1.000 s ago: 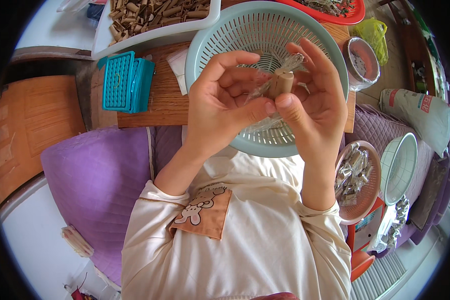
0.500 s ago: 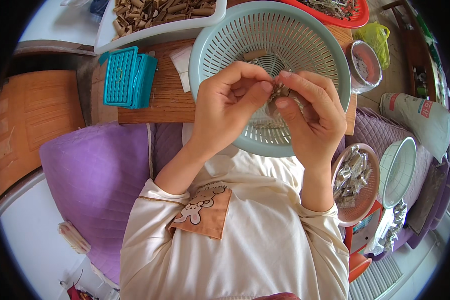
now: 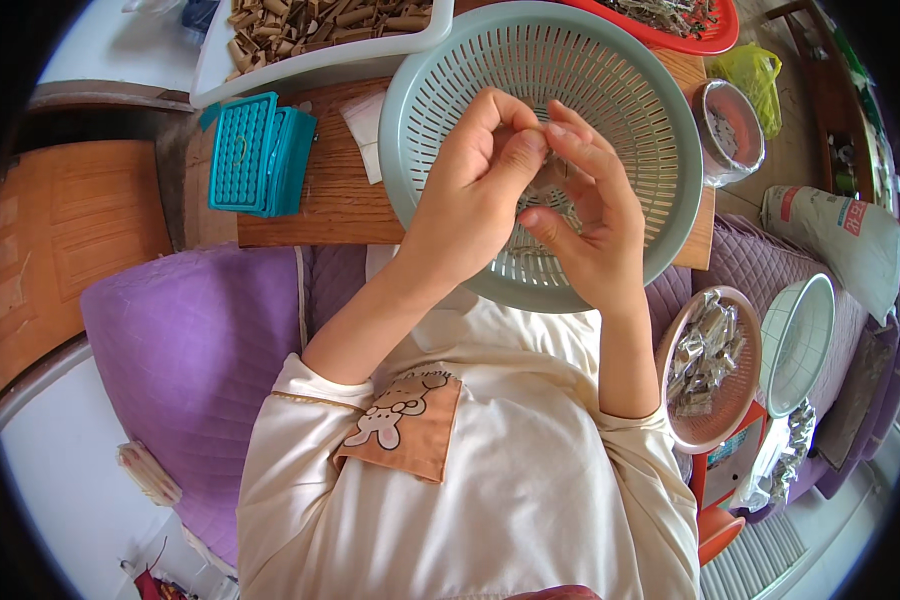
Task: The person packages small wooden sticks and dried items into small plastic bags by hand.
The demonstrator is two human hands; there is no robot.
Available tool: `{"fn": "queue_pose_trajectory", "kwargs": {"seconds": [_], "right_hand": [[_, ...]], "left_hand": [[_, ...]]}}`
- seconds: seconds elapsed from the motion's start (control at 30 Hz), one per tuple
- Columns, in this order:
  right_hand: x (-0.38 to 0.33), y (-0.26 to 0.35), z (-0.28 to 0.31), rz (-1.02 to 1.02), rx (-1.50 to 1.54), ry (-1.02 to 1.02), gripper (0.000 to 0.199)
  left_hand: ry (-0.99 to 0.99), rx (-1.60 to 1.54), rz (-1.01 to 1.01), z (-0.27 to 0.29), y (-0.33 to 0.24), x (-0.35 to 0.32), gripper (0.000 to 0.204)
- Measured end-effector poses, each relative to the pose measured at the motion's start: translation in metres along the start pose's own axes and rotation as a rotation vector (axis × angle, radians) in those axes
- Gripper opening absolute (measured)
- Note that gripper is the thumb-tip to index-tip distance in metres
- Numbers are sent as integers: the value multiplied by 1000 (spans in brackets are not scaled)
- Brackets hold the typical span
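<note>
Both hands are raised over a large grey-green colander (image 3: 688, 150), their fingertips meeting near its middle. My left hand (image 3: 478, 195) is closed in a pinch, thumb against the bent index finger; whatever sits in the pinch is too small to make out. My right hand (image 3: 602, 205) curls around a small, shiny, partly clear piece (image 3: 556, 178), mostly hidden by the fingers. Its index fingertip touches the left fingertips, while its thumb stands lower and apart. Below the hands, a few clear or silvery bits lie in the bottom of the colander, partly covered.
A white tub (image 3: 440, 28) of brown cardboard-like pieces and a red basket (image 3: 722, 40) of thin metal parts stand at the back. Teal trays (image 3: 242, 155) are on the wooden table (image 3: 320, 215). Right: a pink basket (image 3: 745, 395) of silvery packets, a pale green basket (image 3: 798, 345).
My left hand has moved slightly up and turned, now covering the brown piece seen in the colander before. My right hand has shifted left, its thumb lower and farther from the index finger.
</note>
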State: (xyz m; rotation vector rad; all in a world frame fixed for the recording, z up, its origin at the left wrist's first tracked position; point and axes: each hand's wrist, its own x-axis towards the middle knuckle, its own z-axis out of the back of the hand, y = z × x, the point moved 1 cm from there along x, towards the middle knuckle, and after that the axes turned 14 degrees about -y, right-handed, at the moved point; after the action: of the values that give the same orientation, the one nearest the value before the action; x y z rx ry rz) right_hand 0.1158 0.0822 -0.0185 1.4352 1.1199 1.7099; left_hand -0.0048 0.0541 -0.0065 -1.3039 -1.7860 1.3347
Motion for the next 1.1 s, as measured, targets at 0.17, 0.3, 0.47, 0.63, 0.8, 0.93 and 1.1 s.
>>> {"fn": "queue_pose_trajectory", "kwargs": {"seconds": [0.17, 0.3, 0.47, 0.63, 0.8, 0.93, 1.1], "right_hand": [[-2, 3, 0, -156, 69, -52, 58], [-1, 7, 6, -182, 119, -91, 52], [4, 15, 19, -249, 53, -20, 42], [7, 17, 22, -115, -174, -93, 33], [6, 19, 19, -182, 57, -107, 38], [3, 14, 23, -440, 455, -153, 41], [3, 14, 23, -447, 230, -47, 29]], "left_hand": [[6, 104, -55, -4, -5, 11, 9], [101, 191, -21, -4, -12, 17, 7], [171, 195, 48, -7, -16, 15, 8], [185, 187, 87, -9, -12, 15, 8], [83, 55, 106, -11, -11, 11, 8], [17, -71, 104, -10, -9, 6, 8], [-43, -91, -113, -12, -1, -1, 12]]}}
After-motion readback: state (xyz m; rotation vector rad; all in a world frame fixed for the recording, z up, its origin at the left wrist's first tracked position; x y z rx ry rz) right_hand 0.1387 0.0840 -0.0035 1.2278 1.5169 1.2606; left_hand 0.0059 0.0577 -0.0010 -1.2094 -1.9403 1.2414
